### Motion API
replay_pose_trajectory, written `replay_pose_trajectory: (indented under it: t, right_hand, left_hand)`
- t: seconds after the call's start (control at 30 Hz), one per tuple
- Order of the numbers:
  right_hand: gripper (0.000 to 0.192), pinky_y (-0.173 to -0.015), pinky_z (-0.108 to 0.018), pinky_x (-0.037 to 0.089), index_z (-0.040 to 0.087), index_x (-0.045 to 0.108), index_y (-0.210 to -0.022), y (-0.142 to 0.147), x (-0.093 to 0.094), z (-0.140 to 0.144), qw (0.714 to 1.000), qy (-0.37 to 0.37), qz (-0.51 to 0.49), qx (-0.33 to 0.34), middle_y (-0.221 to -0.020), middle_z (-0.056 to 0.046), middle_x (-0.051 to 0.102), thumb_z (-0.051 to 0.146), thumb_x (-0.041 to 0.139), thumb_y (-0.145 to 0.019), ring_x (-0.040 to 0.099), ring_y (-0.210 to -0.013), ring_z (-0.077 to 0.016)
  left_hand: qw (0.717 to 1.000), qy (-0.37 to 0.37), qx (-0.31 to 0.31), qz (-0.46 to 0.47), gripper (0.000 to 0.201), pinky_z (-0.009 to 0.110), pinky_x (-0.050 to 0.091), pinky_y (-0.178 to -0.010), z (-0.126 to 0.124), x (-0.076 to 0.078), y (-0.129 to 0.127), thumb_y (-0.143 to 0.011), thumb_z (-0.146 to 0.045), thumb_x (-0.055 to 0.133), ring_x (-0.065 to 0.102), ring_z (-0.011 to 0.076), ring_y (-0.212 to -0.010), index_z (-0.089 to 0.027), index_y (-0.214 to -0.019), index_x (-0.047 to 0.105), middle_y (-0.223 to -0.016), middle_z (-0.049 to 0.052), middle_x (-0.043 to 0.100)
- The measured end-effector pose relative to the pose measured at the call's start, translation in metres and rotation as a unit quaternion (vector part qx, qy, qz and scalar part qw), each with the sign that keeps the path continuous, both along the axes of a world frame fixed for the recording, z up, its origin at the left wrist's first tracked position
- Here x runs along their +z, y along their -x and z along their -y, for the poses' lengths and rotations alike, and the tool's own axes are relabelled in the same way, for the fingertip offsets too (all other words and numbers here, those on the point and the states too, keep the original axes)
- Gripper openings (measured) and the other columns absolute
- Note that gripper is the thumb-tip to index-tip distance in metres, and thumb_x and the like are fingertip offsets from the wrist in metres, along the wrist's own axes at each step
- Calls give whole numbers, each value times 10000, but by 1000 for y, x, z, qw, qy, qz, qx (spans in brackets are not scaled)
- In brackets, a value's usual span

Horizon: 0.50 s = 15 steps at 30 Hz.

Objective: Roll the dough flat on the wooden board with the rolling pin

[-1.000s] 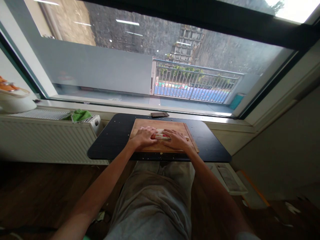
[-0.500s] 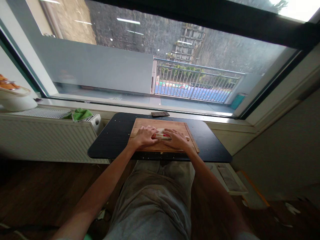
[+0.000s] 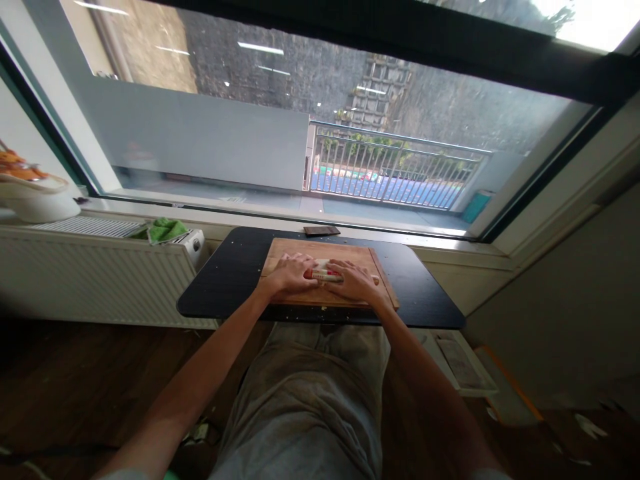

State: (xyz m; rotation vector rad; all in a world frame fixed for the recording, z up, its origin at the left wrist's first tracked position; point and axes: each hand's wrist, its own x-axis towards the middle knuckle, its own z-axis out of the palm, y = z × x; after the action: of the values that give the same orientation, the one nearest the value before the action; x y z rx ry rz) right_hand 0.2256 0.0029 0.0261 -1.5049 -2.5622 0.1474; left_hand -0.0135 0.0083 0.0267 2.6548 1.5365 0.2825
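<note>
By a wide window (image 3: 215,133), a white container (image 3: 43,200) topped with an orange item (image 3: 20,167) stands at the far left, near a ribbed radiator (image 3: 105,280) with a green cloth (image 3: 167,230) lying towards its right end. Next to it comes a black worktop (image 3: 225,280), pale crumbs (image 3: 323,308) along its near edge and a wooden board (image 3: 353,252) flat at its middle. Over the board, palm down, the left hand (image 3: 290,272) has its grip loosely closed across the left part of a printed roller (image 3: 323,275), fingers on the far side, thumb on the near. The white-and-red roller lies crosswise on the board, its lettering showing between the hands; a pale patch (image 3: 321,262) just beyond is too small to identify. Behind the board, a dark slab (image 3: 321,231) rests at the window side. The right hand (image 3: 354,279) mirrors the left, its grip likewise part-closed over the roller, a tan end (image 3: 376,280) showing past it. Whether fingers wrap underneath cannot be told. The step in hand appears to be pressing or rolling; the next move calls for even weight from both hands, travelling together to keep the roller square to the board
</note>
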Motion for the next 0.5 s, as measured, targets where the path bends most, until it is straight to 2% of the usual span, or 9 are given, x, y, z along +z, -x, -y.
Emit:
replay_pose_trajectory:
  t: [0.23, 0.5]
  right_hand:
    - [705, -1263, -544, 399, 318, 585, -1612, -3, -7, -7, 1000, -7, 5, 3, -1683, -91, 548, 620, 694, -985, 532, -1521, -361]
    - [641, -1252, -493, 418, 310, 638, -1558, -2, -3, -6, 1000, -3, -1, 7, -1658, -83, 577, 568, 737, -979, 549, -1505, -331]
  left_hand:
    - [1000, 13, -21, -3, 608, 532, 429, -1220, -1, 5, 3, -914, -534, 658, 584, 360, -1427, -316, -1481, 684, -1570, 73, 650]
    - [1000, 11, -16, 7, 537, 498, 456, -1194, -1, -1, 6, -929, -531, 643, 598, 345, -1403, -319, -1417, 719, -1537, 64, 672]
